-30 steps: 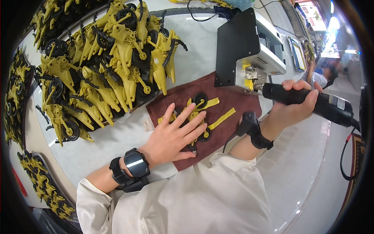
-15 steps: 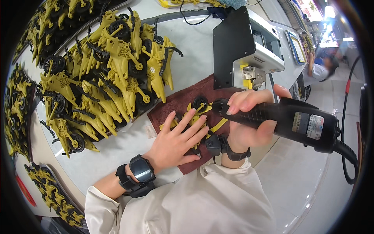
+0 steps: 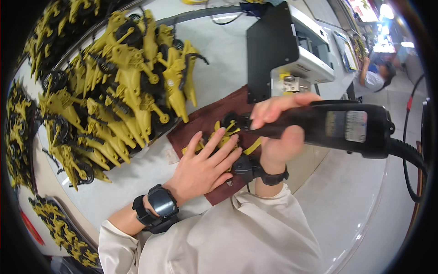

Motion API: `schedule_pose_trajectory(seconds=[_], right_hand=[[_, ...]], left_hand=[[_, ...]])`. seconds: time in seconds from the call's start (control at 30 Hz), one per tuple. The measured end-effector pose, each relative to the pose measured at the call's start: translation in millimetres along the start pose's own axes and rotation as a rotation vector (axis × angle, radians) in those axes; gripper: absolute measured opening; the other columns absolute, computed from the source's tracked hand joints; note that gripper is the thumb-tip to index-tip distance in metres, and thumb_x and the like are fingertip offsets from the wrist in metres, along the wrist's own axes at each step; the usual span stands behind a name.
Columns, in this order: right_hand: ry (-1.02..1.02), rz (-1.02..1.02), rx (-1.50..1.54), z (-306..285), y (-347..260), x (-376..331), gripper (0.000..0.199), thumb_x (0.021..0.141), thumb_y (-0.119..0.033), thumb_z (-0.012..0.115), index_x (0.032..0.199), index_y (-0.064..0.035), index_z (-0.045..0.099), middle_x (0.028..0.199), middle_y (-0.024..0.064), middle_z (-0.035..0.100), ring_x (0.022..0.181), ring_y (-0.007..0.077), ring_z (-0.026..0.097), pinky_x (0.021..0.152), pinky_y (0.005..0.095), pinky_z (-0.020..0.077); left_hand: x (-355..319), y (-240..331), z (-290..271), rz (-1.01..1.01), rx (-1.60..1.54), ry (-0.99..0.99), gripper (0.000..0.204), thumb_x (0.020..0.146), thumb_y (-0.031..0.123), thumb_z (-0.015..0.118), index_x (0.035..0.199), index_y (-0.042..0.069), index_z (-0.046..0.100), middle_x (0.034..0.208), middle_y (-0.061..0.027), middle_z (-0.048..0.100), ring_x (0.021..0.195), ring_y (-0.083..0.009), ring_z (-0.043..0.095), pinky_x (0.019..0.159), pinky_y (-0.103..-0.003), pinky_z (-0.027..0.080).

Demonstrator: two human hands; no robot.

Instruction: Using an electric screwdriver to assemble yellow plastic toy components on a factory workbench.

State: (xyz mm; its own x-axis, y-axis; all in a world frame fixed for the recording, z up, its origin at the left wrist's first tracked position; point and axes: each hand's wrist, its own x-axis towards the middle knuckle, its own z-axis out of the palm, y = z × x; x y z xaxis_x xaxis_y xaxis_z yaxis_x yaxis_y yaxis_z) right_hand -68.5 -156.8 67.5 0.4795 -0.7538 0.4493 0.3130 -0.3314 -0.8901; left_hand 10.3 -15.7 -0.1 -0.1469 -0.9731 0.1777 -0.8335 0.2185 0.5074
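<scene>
Overlapping toy [image 3: 230, 123], left hand [image 3: 198, 170], motorcycles [image 3: 130, 84] nearby

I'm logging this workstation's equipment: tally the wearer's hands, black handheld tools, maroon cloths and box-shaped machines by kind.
Hands, left hand and right hand: 2
Black handheld tool: 1
Maroon cloth: 1
Box-shaped machine: 1
Total: 5

A white table [image 3: 219, 57] bears a maroon cloth [image 3: 200, 119] and boxy machine [image 3: 272, 57].
</scene>
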Motion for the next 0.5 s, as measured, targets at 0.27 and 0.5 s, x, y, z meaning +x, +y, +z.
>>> schedule_pose_trajectory(seconds=[0.27, 0.5], right_hand=[[-0.022, -0.355, 0.065, -16, -36, -3, 0.058, 0.088, -0.043, 0.054, 0.126, -0.0025, 0.036, 0.073, 0.0101, 0.052, 0.054, 0.023, 0.053, 0.05, 0.0346, 0.0454], [0.524, -0.456, -0.218, -56, -60, 56, 0.054, 0.086, -0.044, 0.056, 0.117, -0.0017, 0.041, 0.068, 0.0098, 0.056, 0.054, 0.0208, 0.053, 0.053, 0.0342, 0.0452]], left_hand=[[1, 3, -3, -0.049, 0.034, 0.002, 0.057, 0.079, 0.043, 0.061, 0.129, 0.018, 0.049, 0.14, -0.0024, 0.039, 0.134, -0.025, 0.029, 0.101, -0.052, 0.027], [-1, 2, -6, -0.027, 0.014, -0.005, 0.059, 0.078, 0.044, 0.062, 0.129, 0.018, 0.048, 0.141, -0.002, 0.038, 0.134, -0.0261, 0.029, 0.102, -0.054, 0.024]])
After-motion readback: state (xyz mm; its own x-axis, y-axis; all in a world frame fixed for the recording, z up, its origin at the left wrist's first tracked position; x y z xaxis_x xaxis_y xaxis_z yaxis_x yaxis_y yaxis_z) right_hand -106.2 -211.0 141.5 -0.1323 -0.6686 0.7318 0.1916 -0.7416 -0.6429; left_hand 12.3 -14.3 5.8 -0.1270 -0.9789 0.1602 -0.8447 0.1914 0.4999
